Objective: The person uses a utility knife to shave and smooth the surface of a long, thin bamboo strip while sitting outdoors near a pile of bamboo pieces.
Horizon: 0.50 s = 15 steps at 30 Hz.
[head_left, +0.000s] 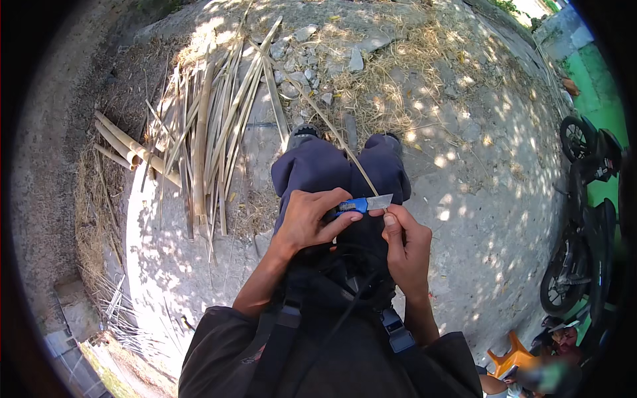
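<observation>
Fingers of left hand (306, 222) wrapped tight on blue-handled knife (363, 203), blade pointing right; right hand (406, 245) pinches thin bamboo strip (335, 136) at blade, strip running far-left over knees.

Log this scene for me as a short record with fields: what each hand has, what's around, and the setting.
Left hand: grips the blue-handled knife by its handle
Right hand: pinches a thin bamboo strip near the blade
Strip: runs up and away across the person's lap
Pile: split bamboo slats on the ground at left
Poles: round bamboo pieces beside the pile
Parked: motorcycle at right
Ground: concrete slab, dappled sunlight
</observation>
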Each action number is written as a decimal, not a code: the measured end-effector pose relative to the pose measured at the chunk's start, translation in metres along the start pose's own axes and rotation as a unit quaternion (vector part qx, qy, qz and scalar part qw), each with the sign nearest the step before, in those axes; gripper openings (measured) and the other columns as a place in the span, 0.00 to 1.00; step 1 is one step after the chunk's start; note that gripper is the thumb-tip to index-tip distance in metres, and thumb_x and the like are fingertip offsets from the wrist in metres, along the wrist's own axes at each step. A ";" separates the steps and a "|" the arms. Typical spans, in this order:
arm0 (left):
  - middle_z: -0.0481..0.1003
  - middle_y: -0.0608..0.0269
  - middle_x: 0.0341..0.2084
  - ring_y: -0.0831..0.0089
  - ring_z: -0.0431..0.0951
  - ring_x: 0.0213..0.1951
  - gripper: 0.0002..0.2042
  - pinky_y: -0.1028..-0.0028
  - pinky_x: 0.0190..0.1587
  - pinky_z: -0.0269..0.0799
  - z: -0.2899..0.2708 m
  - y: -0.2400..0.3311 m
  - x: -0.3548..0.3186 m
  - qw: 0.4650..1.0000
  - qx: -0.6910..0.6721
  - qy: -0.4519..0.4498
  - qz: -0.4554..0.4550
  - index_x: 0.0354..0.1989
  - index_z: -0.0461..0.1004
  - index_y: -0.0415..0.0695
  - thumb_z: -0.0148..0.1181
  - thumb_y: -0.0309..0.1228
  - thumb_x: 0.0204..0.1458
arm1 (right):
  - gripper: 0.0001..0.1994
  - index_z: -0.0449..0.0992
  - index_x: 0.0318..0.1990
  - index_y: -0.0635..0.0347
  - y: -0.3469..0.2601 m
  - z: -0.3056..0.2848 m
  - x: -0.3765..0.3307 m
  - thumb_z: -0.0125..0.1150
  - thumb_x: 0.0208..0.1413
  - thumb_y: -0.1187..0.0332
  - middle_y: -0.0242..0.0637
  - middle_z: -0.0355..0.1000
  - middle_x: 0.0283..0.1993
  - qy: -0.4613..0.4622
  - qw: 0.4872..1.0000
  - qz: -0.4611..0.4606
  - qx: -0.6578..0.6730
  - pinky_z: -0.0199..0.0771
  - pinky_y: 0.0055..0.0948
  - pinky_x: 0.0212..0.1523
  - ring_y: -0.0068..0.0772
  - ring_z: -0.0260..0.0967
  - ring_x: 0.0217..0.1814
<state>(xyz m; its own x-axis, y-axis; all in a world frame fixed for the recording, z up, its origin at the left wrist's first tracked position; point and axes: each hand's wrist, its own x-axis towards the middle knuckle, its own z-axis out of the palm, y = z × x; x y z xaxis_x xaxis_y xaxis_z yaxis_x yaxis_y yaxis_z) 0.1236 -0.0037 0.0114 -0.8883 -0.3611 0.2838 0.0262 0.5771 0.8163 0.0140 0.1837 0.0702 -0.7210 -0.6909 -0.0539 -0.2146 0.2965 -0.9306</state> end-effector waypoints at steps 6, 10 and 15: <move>0.81 0.62 0.24 0.60 0.82 0.23 0.14 0.66 0.25 0.73 0.001 0.001 0.001 1.000 0.020 0.005 0.011 0.37 0.82 0.45 0.75 0.42 0.54 | 0.08 0.81 0.44 0.62 0.000 0.005 0.003 0.55 0.72 0.73 0.37 0.72 0.23 0.012 0.999 -0.027 -0.032 0.56 0.30 0.22 0.23 0.61 0.19; 0.80 0.62 0.24 0.62 0.82 0.23 0.12 0.67 0.25 0.72 0.001 0.001 -0.001 0.999 0.032 0.003 -0.002 0.36 0.82 0.46 0.76 0.40 0.53 | 0.07 0.80 0.43 0.63 -0.001 0.006 0.003 0.56 0.71 0.73 0.41 0.77 0.28 0.021 0.997 -0.039 -0.064 0.62 0.33 0.23 0.33 0.70 0.21; 0.79 0.63 0.22 0.62 0.80 0.21 0.12 0.67 0.24 0.70 0.004 -0.004 0.000 0.999 0.022 0.022 0.027 0.35 0.82 0.46 0.76 0.40 0.53 | 0.06 0.80 0.43 0.65 -0.002 0.007 0.002 0.56 0.71 0.74 0.42 0.80 0.32 0.037 0.995 -0.058 -0.068 0.68 0.34 0.26 0.40 0.76 0.25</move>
<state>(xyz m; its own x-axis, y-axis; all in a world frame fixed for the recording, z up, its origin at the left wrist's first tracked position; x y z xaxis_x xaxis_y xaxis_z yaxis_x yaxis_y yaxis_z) 0.1217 -0.0030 0.0062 -0.8651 -0.3592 0.3500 0.0535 0.6278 0.7765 0.0177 0.1776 0.0694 -0.7315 -0.6768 0.0823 -0.3827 0.3077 -0.8711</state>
